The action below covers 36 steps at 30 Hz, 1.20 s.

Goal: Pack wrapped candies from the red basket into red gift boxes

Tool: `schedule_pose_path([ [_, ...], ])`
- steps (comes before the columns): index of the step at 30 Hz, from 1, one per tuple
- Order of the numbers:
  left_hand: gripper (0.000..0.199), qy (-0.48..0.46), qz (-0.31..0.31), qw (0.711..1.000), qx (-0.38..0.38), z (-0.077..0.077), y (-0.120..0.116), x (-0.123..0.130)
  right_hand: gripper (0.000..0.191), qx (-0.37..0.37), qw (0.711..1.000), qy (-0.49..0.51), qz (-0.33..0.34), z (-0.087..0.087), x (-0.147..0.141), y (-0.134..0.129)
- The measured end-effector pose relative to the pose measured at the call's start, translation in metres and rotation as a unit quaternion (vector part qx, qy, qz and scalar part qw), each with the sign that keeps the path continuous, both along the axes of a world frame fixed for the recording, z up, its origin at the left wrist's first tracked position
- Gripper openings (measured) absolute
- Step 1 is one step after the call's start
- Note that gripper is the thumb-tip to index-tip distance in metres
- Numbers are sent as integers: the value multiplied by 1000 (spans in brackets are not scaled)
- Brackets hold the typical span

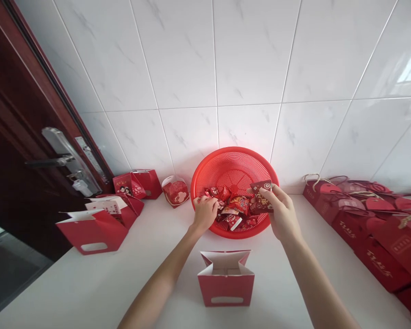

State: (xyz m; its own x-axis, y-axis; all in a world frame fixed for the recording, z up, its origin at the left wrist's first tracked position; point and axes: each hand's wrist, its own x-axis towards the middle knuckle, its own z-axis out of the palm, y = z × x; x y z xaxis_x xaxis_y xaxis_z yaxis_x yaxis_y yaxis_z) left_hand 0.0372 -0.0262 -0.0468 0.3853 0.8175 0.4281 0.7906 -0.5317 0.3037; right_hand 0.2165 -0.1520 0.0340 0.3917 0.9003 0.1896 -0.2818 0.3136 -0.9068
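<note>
A red perforated basket (233, 157) leans against the tiled wall, with red wrapped packets (239, 205) heaped in its lower part. Over the basket's right side, my right hand (281, 208) grips a dark red packet (261, 196) between thumb and fingers. My left hand (206, 211) reaches over the left rim with its fingers curled down at the packets; whether it holds one is hidden. In front of the basket stands a red box (226, 289) with its top open and its white inside showing.
Several open red boxes (96, 228) stand at the left near a dark door (17, 114) with a handle. A small red container (176, 192) is left of the basket. Rows of closed red boxes with rope handles (380, 260) fill the right side.
</note>
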Motion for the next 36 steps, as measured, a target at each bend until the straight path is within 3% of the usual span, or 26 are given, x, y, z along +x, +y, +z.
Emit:
schedule_pose_path([
  [6,30,-48,14,999,-3,5,1,-6,26,-12,1000,2,9,-5,-1,5],
  [14,27,-100,-20,995,-7,17,-1,-13,25,-47,997,40,50,-4,-4,8],
  [24,29,-123,-32,992,8,13,2,-15,32,-63,995,57,52,-7,-6,9],
  [32,28,-210,-69,975,32,11,5,-16,33,-65,995,57,45,-7,-3,10],
  [36,31,-269,-88,959,-19,15,3,-16,31,-65,995,58,43,-7,-2,10],
])
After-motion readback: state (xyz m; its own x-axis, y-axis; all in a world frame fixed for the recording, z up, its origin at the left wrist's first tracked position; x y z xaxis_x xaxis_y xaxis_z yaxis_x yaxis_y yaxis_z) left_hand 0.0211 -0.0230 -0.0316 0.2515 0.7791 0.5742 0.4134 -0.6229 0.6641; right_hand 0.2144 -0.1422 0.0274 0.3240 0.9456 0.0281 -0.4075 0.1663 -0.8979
